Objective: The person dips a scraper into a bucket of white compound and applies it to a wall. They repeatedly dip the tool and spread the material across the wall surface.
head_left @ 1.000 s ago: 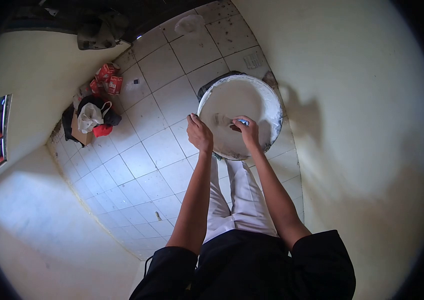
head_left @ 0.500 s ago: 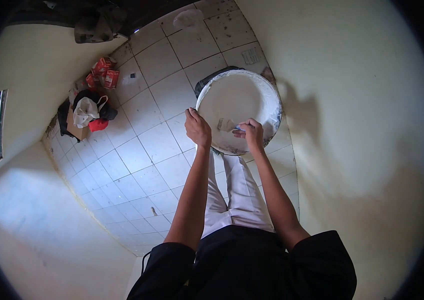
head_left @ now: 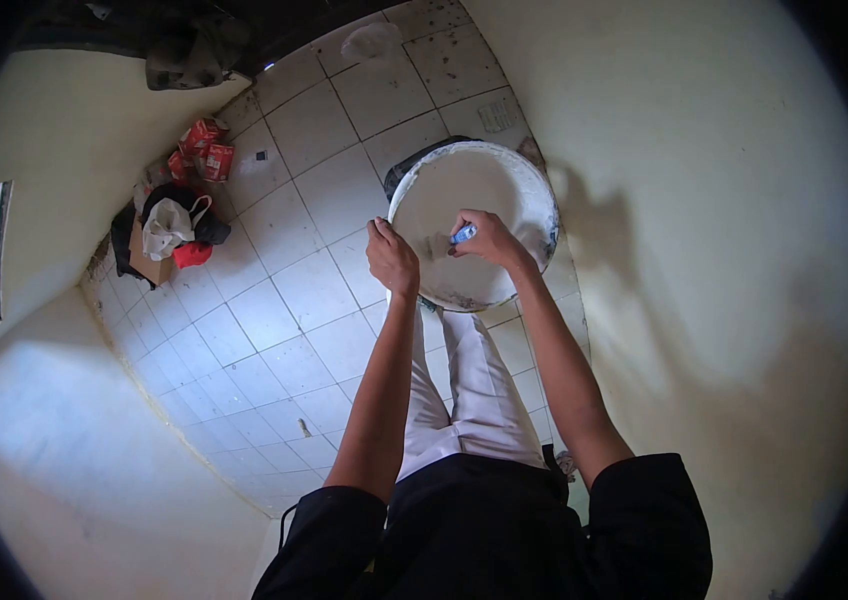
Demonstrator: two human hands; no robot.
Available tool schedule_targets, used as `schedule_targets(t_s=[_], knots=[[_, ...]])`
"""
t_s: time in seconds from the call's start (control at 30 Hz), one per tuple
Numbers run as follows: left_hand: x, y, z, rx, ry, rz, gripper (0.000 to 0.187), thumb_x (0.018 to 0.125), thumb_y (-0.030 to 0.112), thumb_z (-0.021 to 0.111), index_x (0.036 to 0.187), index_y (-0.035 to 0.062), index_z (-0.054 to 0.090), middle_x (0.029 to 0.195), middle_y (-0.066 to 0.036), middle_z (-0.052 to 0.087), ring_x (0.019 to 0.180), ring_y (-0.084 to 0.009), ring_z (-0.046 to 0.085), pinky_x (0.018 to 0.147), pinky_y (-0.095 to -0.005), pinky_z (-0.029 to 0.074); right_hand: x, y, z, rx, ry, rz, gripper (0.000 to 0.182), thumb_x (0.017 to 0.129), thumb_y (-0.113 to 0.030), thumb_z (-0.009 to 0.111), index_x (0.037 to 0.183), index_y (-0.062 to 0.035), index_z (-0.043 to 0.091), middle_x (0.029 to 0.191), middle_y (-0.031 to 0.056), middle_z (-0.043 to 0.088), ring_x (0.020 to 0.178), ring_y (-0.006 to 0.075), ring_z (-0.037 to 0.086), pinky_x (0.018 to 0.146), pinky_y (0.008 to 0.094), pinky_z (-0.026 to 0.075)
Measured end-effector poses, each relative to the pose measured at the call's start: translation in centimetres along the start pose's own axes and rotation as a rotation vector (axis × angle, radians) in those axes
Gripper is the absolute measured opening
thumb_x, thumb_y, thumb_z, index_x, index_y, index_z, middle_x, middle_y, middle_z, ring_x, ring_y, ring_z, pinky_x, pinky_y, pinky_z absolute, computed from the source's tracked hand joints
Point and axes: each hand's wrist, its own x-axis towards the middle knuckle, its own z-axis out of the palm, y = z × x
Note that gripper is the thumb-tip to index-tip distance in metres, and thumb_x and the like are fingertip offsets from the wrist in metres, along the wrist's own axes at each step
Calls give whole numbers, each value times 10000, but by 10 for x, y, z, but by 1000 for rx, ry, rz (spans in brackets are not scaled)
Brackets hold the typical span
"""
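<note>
A round bucket (head_left: 546,205) with a white-smeared rim and wall hangs in front of my legs, holding pale, creamy paint (head_left: 469,190). My left hand (head_left: 394,262) is closed around its rim on the left side, so the bucket stays up at that edge. Over the paint, my right hand (head_left: 490,240) grips a paintbrush by its blue-and-white handle (head_left: 463,233). The brush's head points down and left into the paint and is mostly hidden by the fingers and the paint.
A pale wall (head_left: 704,250) rises close on my right. White floor tiles (head_left: 264,305) extend to the left. Red boxes (head_left: 206,150), a white cloth bag (head_left: 168,230) and a cardboard box (head_left: 149,265) lie by the left wall. A clear plastic bag (head_left: 372,42) lies farther off.
My right hand has moved up and slightly left over the bucket, tilting the brush so its blue handle shows more and its head less. My left hand keeps its hold on the rim.
</note>
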Motion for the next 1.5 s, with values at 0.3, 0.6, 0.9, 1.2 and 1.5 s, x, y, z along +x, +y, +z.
schedule_targets(t_s=[0.3, 0.6, 0.9, 1.2, 1.5], knots=[[0, 2, -2, 14, 5, -6, 427, 1015, 383, 274, 962, 70, 560, 857, -224, 644, 831, -463, 592, 717, -556, 426, -18, -11, 4, -436, 260, -191, 165, 788, -65, 688, 834, 32, 563, 763, 200, 652, 682, 297, 677, 596, 380, 512], [3, -5, 2, -9, -5, 33, 446, 1017, 378, 266, 962, 54, 567, 845, -237, 637, 821, -475, 587, 710, -553, 422, -44, 24, 33, 454, 639, 196, 164, 897, -60, 597, 880, 96, 551, 703, 158, 642, 577, 272, 693, 482, 317, 582], [1, 2, 0, -8, 6, -12, 441, 1015, 372, 275, 949, 53, 572, 832, -230, 640, 813, -468, 593, 706, -549, 420, -22, 5, 21, 322, 352, 215, 147, 878, -40, 595, 845, 91, 536, 746, 178, 631, 583, 273, 695, 482, 329, 590], [1, 0, -1, -13, 9, -5, 411, 1013, 360, 295, 952, 69, 579, 861, -212, 658, 832, -454, 606, 715, -537, 447, 16, -19, 6, -23, 6, 64, 170, 805, -49, 686, 777, 69, 566, 667, 166, 648, 591, 218, 692, 514, 292, 575], [3, -7, 2, -54, -11, 32, 465, 1013, 393, 273, 973, 48, 581, 881, -239, 646, 855, -473, 593, 735, -547, 434, -12, -3, -14, -114, 177, 43, 108, 755, -28, 708, 835, 31, 665, 736, 110, 675, 657, 156, 654, 653, 273, 526]])
